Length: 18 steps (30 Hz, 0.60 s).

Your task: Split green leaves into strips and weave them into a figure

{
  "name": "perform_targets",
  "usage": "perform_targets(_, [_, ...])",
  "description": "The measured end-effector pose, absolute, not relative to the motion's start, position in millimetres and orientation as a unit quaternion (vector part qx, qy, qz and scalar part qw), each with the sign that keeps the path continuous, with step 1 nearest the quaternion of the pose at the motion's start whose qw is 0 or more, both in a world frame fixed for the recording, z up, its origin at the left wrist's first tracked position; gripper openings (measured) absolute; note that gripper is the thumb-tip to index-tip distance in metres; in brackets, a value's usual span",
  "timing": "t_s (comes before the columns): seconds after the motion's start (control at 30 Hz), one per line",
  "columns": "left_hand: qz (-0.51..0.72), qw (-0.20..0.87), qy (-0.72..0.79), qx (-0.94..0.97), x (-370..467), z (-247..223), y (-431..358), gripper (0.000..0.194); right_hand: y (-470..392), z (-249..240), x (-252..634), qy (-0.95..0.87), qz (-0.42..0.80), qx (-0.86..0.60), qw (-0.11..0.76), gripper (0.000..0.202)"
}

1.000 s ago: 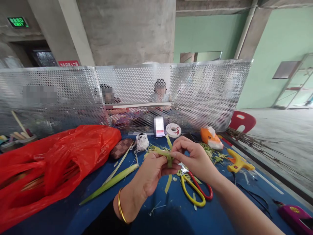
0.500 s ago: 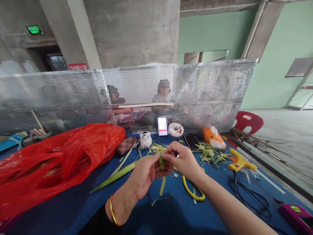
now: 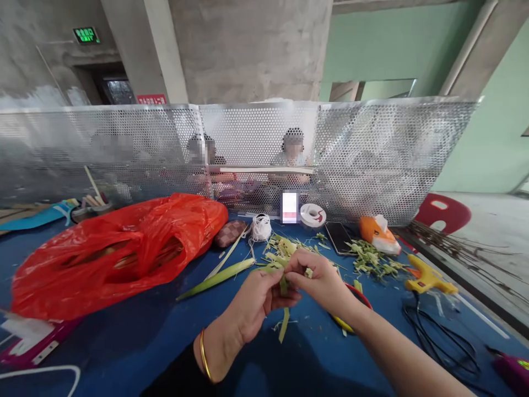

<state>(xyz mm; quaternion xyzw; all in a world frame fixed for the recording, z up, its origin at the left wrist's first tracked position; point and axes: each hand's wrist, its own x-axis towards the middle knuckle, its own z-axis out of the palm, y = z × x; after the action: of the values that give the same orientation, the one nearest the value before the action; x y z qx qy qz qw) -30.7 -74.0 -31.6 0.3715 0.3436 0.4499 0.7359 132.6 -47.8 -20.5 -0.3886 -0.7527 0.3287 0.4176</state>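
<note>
Close together over the blue table, my left hand [image 3: 253,300] and my right hand [image 3: 316,277] both pinch a narrow green leaf strip [image 3: 284,284]. The left thumb presses on the strip while its fingers curl below; the right thumb and fingers grip the upper part. My own fingers hide much of the piece. Just under them is another length of flat green strip [image 3: 284,326]; whether it joins the held one I cannot tell. Leaf scraps [image 3: 283,246] lie right behind the hands. A long pointed green leaf [image 3: 218,279] rests to the left.
A red plastic bag [image 3: 124,259] covers the left side. White string [image 3: 261,227], a tape roll [image 3: 313,215], a dark phone [image 3: 339,238] and a tissue pack [image 3: 378,234] stand behind. At right lies a yellow glue gun [image 3: 427,275] with its cord. Perforated metal panels [image 3: 256,132] close off the back.
The camera view has turned left, so everything sits further right in the picture. Both hands keep hold of the leaf strip, with little change in their grip.
</note>
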Motion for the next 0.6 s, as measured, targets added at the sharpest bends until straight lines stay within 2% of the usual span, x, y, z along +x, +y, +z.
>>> perform_targets(0.07, [0.453, 0.739, 0.346, 0.358, -32.6, -34.0, -73.8, 0.030, -50.4, -26.4, 134.9, -0.730, 0.331, -0.403, 0.442, 0.008])
perform_targets(0.17, [0.460, 0.746, 0.344, 0.337, -35.1, -37.4, -72.9, 0.031, -52.0, -36.7, 143.9, -0.674, 0.384, -0.427, 0.466, 0.022])
perform_targets(0.4, [0.453, 0.763, 0.323, 0.329, -30.3, -44.8, -73.2, 0.029, -61.3, -47.9, 149.9, -0.690, 0.499, -0.352, 0.390, 0.038])
perform_targets(0.6, [0.434, 0.741, 0.355, 0.370, -25.7, -44.9, -75.9, 0.031, -67.1, -56.5, 142.4, -0.644, 0.546, -0.353, 0.402, 0.040])
